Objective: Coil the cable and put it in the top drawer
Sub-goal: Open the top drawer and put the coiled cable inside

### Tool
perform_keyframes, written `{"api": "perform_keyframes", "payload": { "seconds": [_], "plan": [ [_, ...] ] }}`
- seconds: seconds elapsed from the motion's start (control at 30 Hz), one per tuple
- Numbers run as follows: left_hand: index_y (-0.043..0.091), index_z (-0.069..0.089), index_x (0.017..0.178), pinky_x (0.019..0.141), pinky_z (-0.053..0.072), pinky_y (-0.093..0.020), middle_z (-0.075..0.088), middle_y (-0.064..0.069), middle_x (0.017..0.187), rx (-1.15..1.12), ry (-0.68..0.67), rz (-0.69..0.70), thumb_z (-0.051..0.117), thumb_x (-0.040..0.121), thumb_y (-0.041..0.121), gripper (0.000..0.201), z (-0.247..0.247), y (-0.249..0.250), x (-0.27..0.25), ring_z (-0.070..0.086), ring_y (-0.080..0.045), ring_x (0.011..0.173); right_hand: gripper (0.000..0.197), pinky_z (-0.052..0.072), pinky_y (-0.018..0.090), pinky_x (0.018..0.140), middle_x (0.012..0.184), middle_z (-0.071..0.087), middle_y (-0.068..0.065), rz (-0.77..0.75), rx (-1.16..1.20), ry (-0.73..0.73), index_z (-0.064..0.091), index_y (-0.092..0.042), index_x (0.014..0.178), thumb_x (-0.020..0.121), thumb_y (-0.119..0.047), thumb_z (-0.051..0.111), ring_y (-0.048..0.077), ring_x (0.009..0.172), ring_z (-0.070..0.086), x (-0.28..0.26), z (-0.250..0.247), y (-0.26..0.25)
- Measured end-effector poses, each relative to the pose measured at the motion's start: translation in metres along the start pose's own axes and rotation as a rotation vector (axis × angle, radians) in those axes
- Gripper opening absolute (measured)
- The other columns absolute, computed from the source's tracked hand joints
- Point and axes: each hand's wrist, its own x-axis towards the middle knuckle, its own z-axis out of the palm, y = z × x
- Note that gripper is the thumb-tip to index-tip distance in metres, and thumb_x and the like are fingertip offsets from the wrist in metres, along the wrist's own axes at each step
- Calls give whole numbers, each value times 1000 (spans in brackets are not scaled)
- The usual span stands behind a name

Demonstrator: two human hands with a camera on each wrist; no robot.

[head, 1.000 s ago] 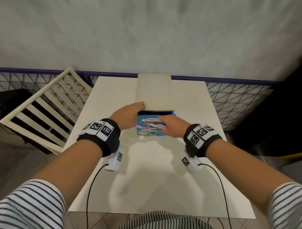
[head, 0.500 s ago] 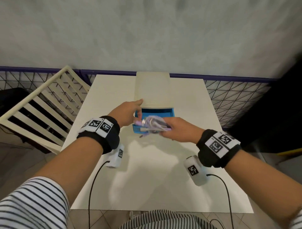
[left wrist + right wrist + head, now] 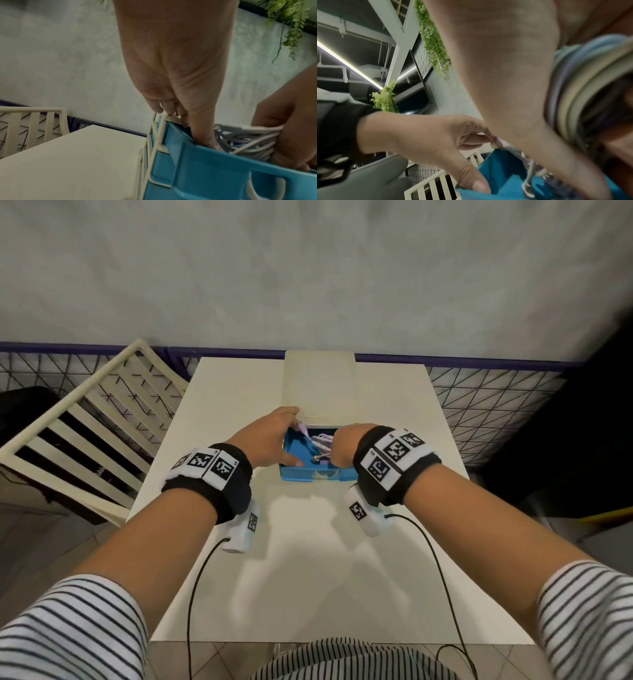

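Note:
The blue top drawer [image 3: 310,474] stands pulled out of the cream drawer unit [image 3: 318,385] on the white table [image 3: 308,577]. My right hand [image 3: 337,445] grips the coiled lilac-and-white cable [image 3: 320,440] and holds it down inside the drawer. The left wrist view shows the cable loops [image 3: 248,140] bunched in the right hand's fingers [image 3: 291,135], below the drawer's rim [image 3: 205,155]. My left hand [image 3: 274,440] holds the drawer's left corner, fingertips on the cream frame [image 3: 171,117] and thumb inside the blue wall. One lilac plug [image 3: 302,428] sticks up near the left fingers.
A cream slatted chair [image 3: 85,422] stands left of the table. A wire-mesh fence [image 3: 496,405] and a grey wall run behind it. Something dark [image 3: 582,440] stands at the right. Black camera leads [image 3: 195,594] hang from both wrists over the table's near edge.
My right hand, which held the coil just in front of the drawer, has moved forward and down into it. The left thumb now sits inside the drawer.

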Motion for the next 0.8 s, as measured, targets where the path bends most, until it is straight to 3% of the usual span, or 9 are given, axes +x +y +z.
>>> {"api": "perform_keyframes", "payload": {
  "seconds": [0.13, 0.2, 0.3, 0.4, 0.43, 0.5, 0.57, 0.63, 0.8],
  "plan": [
    [9, 49, 122, 101, 29, -21, 26, -8, 154, -1, 7, -17, 84, 65, 25, 68, 0, 1, 0, 33, -22, 137, 52, 37, 33, 100, 139, 51, 14, -49, -92, 24, 48, -4, 133, 98, -41, 41, 27, 126, 49, 5, 9, 5],
    [7, 48, 122, 103, 32, -24, 28, -9, 153, 2, 12, -26, 84, 64, 26, 70, -1, 2, -1, 35, -23, 136, 48, 40, 33, 97, 135, 55, 12, -48, -117, 39, 50, -6, 132, 98, -39, 42, 27, 118, 54, 5, 13, 6],
    [6, 44, 125, 100, 35, -26, 33, -10, 149, 4, 16, -31, 85, 63, 26, 77, -2, 5, -2, 40, -25, 131, 38, 45, 33, 84, 109, 63, 10, 2, -140, -17, 59, -6, 120, 97, -32, 44, 24, 91, 54, 3, 7, 1],
    [9, 46, 118, 97, 43, -31, 41, -11, 140, -11, 22, -31, 86, 61, 27, 71, -2, 7, -2, 47, -26, 121, 32, 49, 34, 83, 78, 56, 3, -16, -188, -3, 63, -4, 111, 94, -26, 47, 24, 84, 58, 6, 8, 2],
    [10, 47, 115, 96, 45, -34, 43, -12, 138, -16, 19, -30, 86, 61, 27, 69, -3, 7, -3, 48, -26, 119, 32, 50, 34, 84, 76, 58, 2, -24, -205, 20, 63, -4, 113, 93, -25, 48, 25, 85, 59, 7, 9, 3],
    [11, 46, 112, 97, 46, -38, 44, -12, 137, -33, 16, -32, 86, 61, 29, 67, -3, 7, -4, 49, -27, 117, 41, 45, 34, 94, 107, 65, 7, -38, -208, 40, 54, -6, 129, 96, -28, 46, 27, 106, 59, 10, 14, 5],
    [13, 46, 109, 96, 47, -41, 46, -12, 138, -62, 10, -36, 85, 62, 30, 63, -3, 7, -5, 50, -28, 117, 52, 36, 33, 104, 142, 49, 11, -54, -184, 27, 38, -7, 142, 98, -34, 41, 27, 129, 47, 12, 15, 4],
    [13, 46, 103, 94, 48, -43, 46, -12, 137, -70, 1, -29, 84, 63, 33, 58, -4, 8, -7, 50, -30, 117, 54, 33, 34, 107, 148, 41, 11, -29, -137, 15, 32, -7, 145, 99, -35, 39, 26, 134, 42, 15, 13, 0],
    [9, 48, 97, 94, 48, -45, 44, -16, 137, -65, -40, -10, 84, 63, 35, 55, -7, 14, -11, 46, -32, 123, 54, 39, 32, 101, 143, 49, 7, 14, -6, 164, 40, -12, 141, 98, -44, 39, 24, 128, 49, 16, 18, -1]
  ]
}}
